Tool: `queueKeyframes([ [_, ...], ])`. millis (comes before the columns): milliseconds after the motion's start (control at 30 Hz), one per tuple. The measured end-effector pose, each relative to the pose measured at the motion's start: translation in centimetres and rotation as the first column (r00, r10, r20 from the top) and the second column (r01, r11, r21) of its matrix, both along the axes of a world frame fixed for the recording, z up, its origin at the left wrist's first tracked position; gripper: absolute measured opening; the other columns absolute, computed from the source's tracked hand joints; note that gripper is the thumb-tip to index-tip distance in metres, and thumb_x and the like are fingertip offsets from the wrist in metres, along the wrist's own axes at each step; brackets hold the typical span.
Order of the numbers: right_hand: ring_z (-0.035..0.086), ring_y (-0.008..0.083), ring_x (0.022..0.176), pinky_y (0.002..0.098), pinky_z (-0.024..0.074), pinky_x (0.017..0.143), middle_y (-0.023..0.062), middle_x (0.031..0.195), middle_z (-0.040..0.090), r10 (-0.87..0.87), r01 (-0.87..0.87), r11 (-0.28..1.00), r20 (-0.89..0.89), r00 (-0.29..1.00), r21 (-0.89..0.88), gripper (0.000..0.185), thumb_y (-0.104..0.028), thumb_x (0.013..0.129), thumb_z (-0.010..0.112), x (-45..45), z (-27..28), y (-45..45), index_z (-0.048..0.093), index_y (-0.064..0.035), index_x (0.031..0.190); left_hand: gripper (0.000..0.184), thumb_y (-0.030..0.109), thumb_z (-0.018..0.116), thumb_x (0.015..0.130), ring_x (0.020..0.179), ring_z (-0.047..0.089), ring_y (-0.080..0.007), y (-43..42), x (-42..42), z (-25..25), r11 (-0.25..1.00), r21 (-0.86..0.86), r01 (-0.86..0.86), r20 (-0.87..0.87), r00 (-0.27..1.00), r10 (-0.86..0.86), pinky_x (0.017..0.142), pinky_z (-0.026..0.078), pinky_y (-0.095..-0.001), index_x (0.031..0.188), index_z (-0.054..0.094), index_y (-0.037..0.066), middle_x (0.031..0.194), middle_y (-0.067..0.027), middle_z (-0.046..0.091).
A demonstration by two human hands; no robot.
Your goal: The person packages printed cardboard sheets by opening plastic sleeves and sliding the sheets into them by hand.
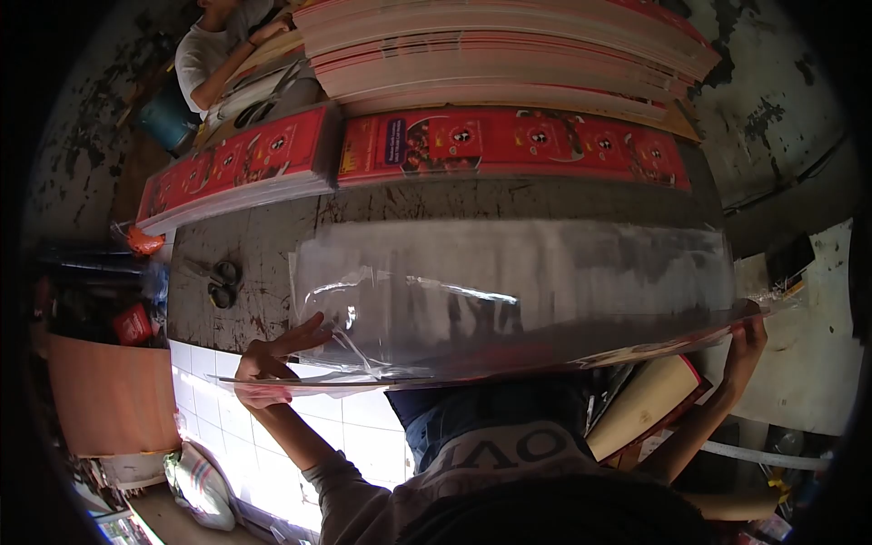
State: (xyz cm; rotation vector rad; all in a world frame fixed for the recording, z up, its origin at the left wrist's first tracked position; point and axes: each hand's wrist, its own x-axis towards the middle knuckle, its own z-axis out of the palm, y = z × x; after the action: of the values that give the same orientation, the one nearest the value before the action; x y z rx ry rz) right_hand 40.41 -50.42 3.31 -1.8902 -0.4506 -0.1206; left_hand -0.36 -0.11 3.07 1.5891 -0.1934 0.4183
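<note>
My left hand (263, 371) is closed on the left end of a long thin sheet (545, 367), with one or two fingers stretched over its upper side. My right hand (747, 338) grips the right end. The sheet is seen nearly edge-on along the table's front edge, and its printed face is mostly hidden. Clear film wraps or clings to it. Just beyond it lies a stack of long clear plastic sleeves (545, 272), glossy and slightly crumpled at the left. Black-handled scissors (218, 280) rest on the worn table (259, 318), left of the sleeves.
Two rows of red printed sheets, a left stack (241, 163) and a right stack (509, 145), line the table's far side. Taller piles of sheets (490, 54) rise behind them. Another person (213, 59) sits at the back left. A brown carton (113, 395) stands left.
</note>
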Motion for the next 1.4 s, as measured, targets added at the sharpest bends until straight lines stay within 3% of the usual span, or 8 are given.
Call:
queueKeyframes([
  [233,0.052,0.012,0.084,0.0255,0.0397,0.078,0.0019,0.092,0.056,0.192,-0.171,0.958,-0.075,0.978,0.23,0.05,-0.034,0.072,0.075,1.7,-2.2,-1.0,0.057,-0.0017,0.105,0.058,0.046,0.071,0.07,0.133,0.011,-0.0471,-0.5,1.4,0.8,0.897,0.413,0.159,-0.176,0.98,-0.092,0.105,-0.003,-0.0584,0.118,0.057,0.017,0.136,-0.0366,0.024],
  [400,0.055,0.0198,0.095,0.0321,0.0417,0.085,0.0073,0.102,0.057,0.075,-0.079,0.986,-0.032,0.997,-0.149,0.041,-0.022,0.08,0.066,-0.1,2.3,6.1,0.054,0.0002,0.113,0.083,0.056,0.059,0.077,0.129,0.025,-0.0422,-1.2,-1.3,-4.8,0.725,-0.669,0.16,0.322,0.943,0.089,0.104,0.023,-0.0565,0.137,0.031,0.004,0.137,-0.0276,0.031],
  [567,0.054,0.0327,0.105,0.0451,0.0386,0.094,0.0158,0.113,0.053,-0.063,0.426,0.816,0.672,0.738,-0.391,0.034,-0.013,0.081,0.061,-5.2,2.0,14.3,0.055,-0.0029,0.113,0.079,0.058,0.043,0.086,0.12,0.044,-0.0326,-0.9,1.2,-3.0,0.424,-0.888,0.181,0.247,0.963,0.106,0.095,0.043,-0.0467,0.133,0.032,-0.004,0.138,-0.0222,0.033],
  [667,0.053,0.0298,0.108,0.0488,0.0384,0.095,0.0125,0.114,0.055,0.36,-0.206,0.928,0.603,0.711,-0.311,0.026,-0.01,0.073,0.068,-13.8,2.0,18.7,0.061,-0.0038,0.098,0.082,0.059,0.039,0.087,0.12,0.044,-0.0304,-2.0,3.0,-1.0,0.402,-0.886,-0.23,-0.092,0.938,0.334,0.096,0.043,-0.0434,0.133,0.028,-0.008,0.139,-0.0234,0.031],
  [767,0.047,0.0213,0.118,0.0343,0.0399,0.101,0.0119,0.123,0.05,0.781,-0.709,0.321,0.599,-0.176,-0.627,0.035,-0.028,0.085,0.059,-19.5,2.1,23.3,0.052,-0.0052,0.11,0.086,0.06,0.038,0.087,0.122,0.043,-0.0293,-2.5,4.4,0.0,0.511,-0.831,-0.222,-0.064,0.949,0.308,0.097,0.042,-0.0411,0.135,0.022,-0.009,0.14,-0.0237,0.027],
  [1067,0.058,0.0134,0.082,0.0248,0.0508,0.063,0.0107,0.112,0.052,0.882,-0.585,0.467,0.298,0.365,-0.663,0.078,-0.065,0.08,0.045,-24.3,-1.8,27.3,0.044,-0.0008,0.126,0.081,0.053,0.039,0.089,0.123,0.041,-0.0281,-2.3,4.4,-0.1,0.542,-0.831,-0.125,-0.013,0.979,0.205,0.098,0.042,-0.0408,0.136,0.016,-0.01,0.142,-0.0231,0.023],
  [1167,0.058,0.0142,0.083,0.0289,0.0509,0.065,0.0112,0.111,0.053,0.871,-0.607,0.138,-0.196,0.451,-0.783,0.071,-0.065,0.081,0.043,-22.4,0.5,26.1,0.05,-0.0054,0.12,0.076,0.047,0.039,0.091,0.12,0.045,-0.0267,-2.5,4.6,0.0,0.598,-0.758,-0.262,-0.102,0.952,0.288,0.096,0.044,-0.0389,0.136,0.017,-0.011,0.141,-0.0233,0.025],
  [1400,0.055,0.0268,0.101,0.045,0.0441,0.082,0.0102,0.11,0.056,0.742,-0.352,0.578,0.294,0.602,-0.737,0.062,-0.063,0.079,0.049,-18.5,0.8,22.8,0.054,-0.012,0.115,0.072,0.017,0.06,0.08,0.105,0.057,-0.0275,-3.2,4.6,-0.5,0.555,-0.786,-0.272,-0.143,0.953,0.266,0.088,0.05,-0.0398,0.134,0.022,-0.012,0.123,-0.0261,0.048],
])
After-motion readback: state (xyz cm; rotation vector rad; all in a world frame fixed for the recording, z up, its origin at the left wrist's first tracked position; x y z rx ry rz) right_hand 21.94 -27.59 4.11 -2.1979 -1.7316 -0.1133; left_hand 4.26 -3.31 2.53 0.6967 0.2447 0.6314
